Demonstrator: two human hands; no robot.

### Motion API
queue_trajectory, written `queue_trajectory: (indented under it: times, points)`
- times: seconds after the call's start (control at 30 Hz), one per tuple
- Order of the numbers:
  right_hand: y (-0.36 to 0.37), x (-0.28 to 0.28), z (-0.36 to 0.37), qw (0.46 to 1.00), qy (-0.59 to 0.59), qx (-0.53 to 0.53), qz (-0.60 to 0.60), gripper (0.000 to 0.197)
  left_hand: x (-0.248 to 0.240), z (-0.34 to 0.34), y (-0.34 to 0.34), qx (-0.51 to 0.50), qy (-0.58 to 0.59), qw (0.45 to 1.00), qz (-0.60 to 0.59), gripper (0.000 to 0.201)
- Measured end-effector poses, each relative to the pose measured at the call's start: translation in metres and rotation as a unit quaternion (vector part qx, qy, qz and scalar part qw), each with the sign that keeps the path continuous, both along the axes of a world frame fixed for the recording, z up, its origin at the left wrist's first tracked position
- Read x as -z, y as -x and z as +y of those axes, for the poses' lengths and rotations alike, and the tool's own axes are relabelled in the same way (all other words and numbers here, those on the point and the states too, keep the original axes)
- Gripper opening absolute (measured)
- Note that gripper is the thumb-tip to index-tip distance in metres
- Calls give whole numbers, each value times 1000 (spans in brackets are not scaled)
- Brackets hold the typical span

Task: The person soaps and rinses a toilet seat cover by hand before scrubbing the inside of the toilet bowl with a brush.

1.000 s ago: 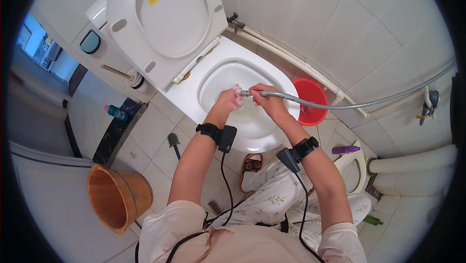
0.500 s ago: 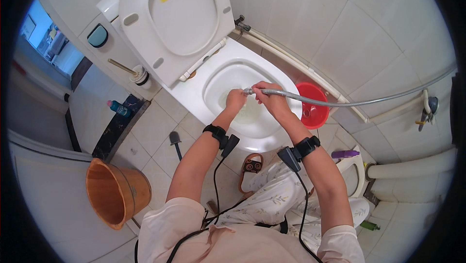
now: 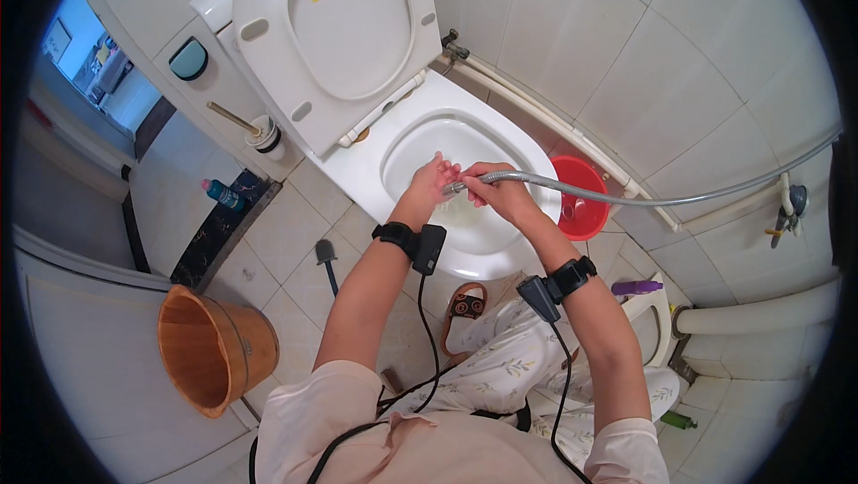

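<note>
My right hand (image 3: 502, 189) is closed around the end of a grey flexible metal hose (image 3: 626, 202), above the bowl of a white toilet (image 3: 529, 155) whose lid and seat are raised. The hose's metal tip points left toward my left hand (image 3: 433, 184). That hand is turned partly palm up, its fingers apart and curled a little, just beside the tip. Whether water runs over the palm is hard to make out. From my right hand the hose stretches away to the right wall.
A red bucket (image 3: 579, 198) stands right of the toilet. On the left are a wooden bucket (image 3: 259, 350), a toilet brush holder (image 3: 265, 137), a blue-green bottle (image 3: 223, 195) and a dark brush (image 3: 325, 253) on the floor. A purple bottle (image 3: 636, 287) is at the right.
My left hand has let go of the hose tip and turned its palm upward with the fingers spreading. My right hand still holds the hose.
</note>
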State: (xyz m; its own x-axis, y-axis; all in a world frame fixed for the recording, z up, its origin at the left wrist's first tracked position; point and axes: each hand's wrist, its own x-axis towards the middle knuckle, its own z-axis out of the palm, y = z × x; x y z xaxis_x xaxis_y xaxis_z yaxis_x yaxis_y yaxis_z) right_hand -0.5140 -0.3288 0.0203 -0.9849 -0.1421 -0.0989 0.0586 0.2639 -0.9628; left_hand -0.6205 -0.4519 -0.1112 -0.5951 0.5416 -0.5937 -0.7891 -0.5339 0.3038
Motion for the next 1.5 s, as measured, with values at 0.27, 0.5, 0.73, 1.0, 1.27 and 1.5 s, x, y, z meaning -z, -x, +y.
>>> queue_trajectory:
  times: [0.27, 0.5, 0.73, 1.0, 1.27, 1.5]
  points:
    - [11, 11, -3, 997, 29, 64, 44, 13, -5, -7, -19, 180, 219, 890, 357, 10]
    - [19, 43, 14, 986, -28, 157, 44, 12, -52, -1, -41, 170, 423, 601, 656, 22]
    - [31, 64, 9, 969, -108, 196, 103, 13, -38, 10, -36, 139, 415, 619, 653, 23]
    - [32, 85, -1, 966, 111, 232, -28, 23, -36, 5, -10, 109, 480, 704, 512, 25]
    - [28, 161, -24, 729, 653, 99, -179, 20, -91, 30, -43, 99, 276, 872, 392, 40]
    - [46, 143, -66, 618, 715, 294, -146, 19, -84, 28, -54, 106, 236, 888, 380, 42]
